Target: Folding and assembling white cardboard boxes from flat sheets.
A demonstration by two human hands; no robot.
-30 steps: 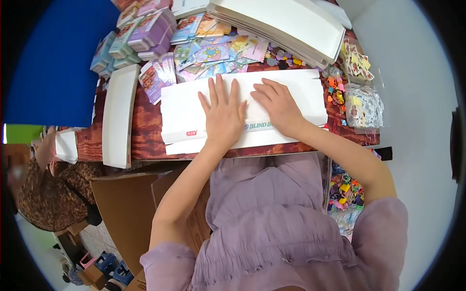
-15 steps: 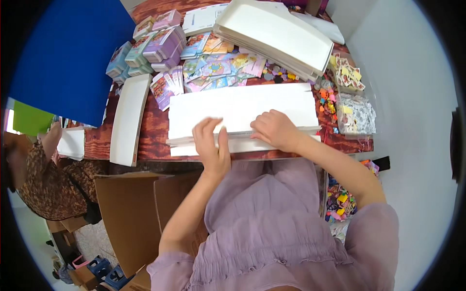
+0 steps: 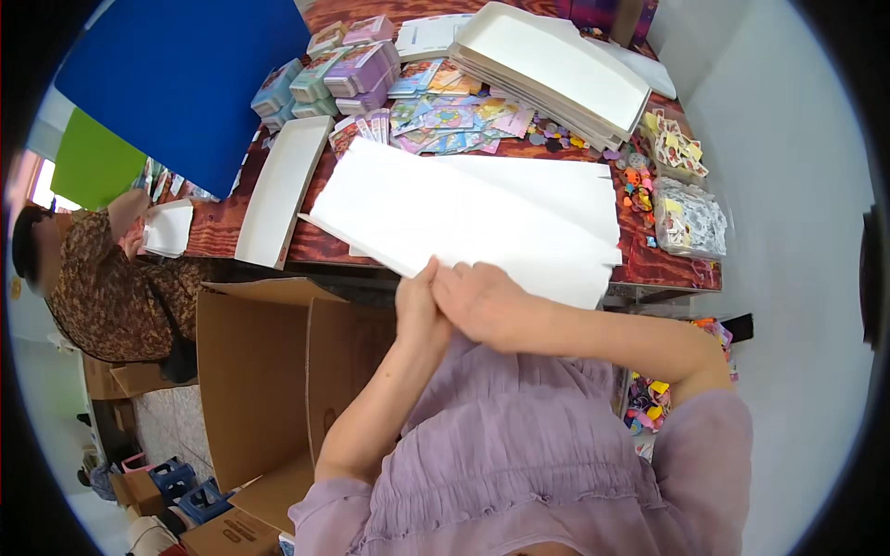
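A long white flat cardboard sheet (image 3: 464, 218) lies slanted in front of me, its near edge over the table's front edge. My left hand (image 3: 422, 304) is closed at that near edge, thumb up. Right beside it, touching it, my right hand (image 3: 479, 298) has its fingers curled over the same edge. Parts of the fingers are hidden under the sheet. Beneath it lies another white cardboard sheet (image 3: 565, 181) with notched ends, showing at the back and right.
A white tray (image 3: 283, 190) lies left, stacked white trays (image 3: 556, 69) behind. Packs of cards (image 3: 362, 69), colourful packets (image 3: 454, 119) and bins of small pieces (image 3: 691, 218) surround the sheets. An open cardboard box (image 3: 255, 371) stands below left. A person (image 3: 116, 278) sits at far left.
The upper white sheet has turned askew and come toward me. Both hands have moved nearer and together at its near edge; before, they were apart on the folded cardboard.
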